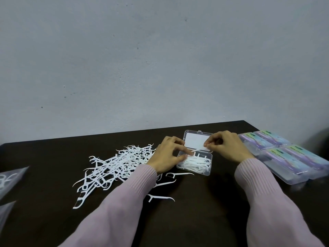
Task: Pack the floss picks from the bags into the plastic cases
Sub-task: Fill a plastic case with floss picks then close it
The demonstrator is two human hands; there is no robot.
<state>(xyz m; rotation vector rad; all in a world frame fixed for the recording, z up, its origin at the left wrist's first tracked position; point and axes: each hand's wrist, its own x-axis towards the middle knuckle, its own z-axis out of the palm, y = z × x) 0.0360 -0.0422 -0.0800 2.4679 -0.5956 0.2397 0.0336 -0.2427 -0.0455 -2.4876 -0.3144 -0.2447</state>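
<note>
Pinching one floss pick (195,150) between left hand (169,155) and right hand (226,147), fingers curled, above open case (207,171).

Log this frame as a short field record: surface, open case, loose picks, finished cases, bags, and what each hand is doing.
surface: dark table against a grey wall
open case: clear plastic case, lid folded back, partly filled with floss picks
loose picks: white pile left of the case, a few strays near the left sleeve
finished cases: closed cases with coloured labels grouped at right
bags: clear bags at left edge
left hand: fingertips on a single pick over the case
right hand: pinches that pick's other end
</note>
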